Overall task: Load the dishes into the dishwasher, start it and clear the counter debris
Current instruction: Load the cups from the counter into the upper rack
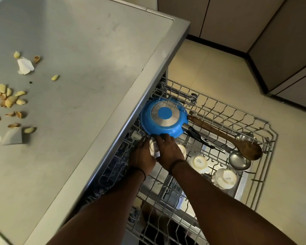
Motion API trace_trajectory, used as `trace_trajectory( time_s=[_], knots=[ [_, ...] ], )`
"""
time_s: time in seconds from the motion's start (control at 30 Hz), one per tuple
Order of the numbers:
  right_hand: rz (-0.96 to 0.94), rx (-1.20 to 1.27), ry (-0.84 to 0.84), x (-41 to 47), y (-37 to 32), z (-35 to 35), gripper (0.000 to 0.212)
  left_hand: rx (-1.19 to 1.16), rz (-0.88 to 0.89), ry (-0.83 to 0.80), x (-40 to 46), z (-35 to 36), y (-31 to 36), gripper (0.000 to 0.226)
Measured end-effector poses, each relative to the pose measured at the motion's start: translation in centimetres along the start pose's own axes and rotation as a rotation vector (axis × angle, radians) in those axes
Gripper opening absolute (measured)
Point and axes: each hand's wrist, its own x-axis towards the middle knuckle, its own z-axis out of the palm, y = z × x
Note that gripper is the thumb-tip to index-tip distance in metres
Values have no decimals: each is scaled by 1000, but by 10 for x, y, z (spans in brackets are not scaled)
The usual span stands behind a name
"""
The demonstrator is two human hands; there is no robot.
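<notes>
The pulled-out dishwasher rack holds an upside-down blue pan, a wooden spoon, a steel ladle and two upturned white cups. My left hand curls round the left side of another white cup just below the pan. My right hand lies over that cup's right side, its fingertips at the pan's rim. Its grip is hidden. Nut shells and white paper scraps are scattered on the grey counter.
The counter edge overhangs the left side of the rack. A lower rack shows beneath my arms. Beige floor and cabinet doors lie beyond the dishwasher.
</notes>
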Motion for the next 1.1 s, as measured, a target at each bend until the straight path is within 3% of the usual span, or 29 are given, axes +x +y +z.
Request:
trace_trajectory(
  time_s=[0.23,0.4,0.57,0.67,0.73,0.87,1.1],
  knots=[
    [3,29,66,-11,5,-20,65,81,-63,-68,-9,-17,13,59],
    [14,21,85,-24,4,-75,66,101,23,-113,-15,-49,51,69],
    [9,98,101,-56,-14,-136,63,83,110,-93,-34,-108,98,64],
    [-102,191,143,-78,-43,-186,49,112,168,-88,-55,-161,129,66],
    [-161,225,168,-89,-63,-210,44,90,195,-31,-70,-192,139,65],
    [-262,169,188,-93,-114,-232,63,89,193,96,-98,-258,131,62],
    [-630,56,154,-83,-312,-214,63,80,-57,440,-182,-381,0,59]
  ],
)
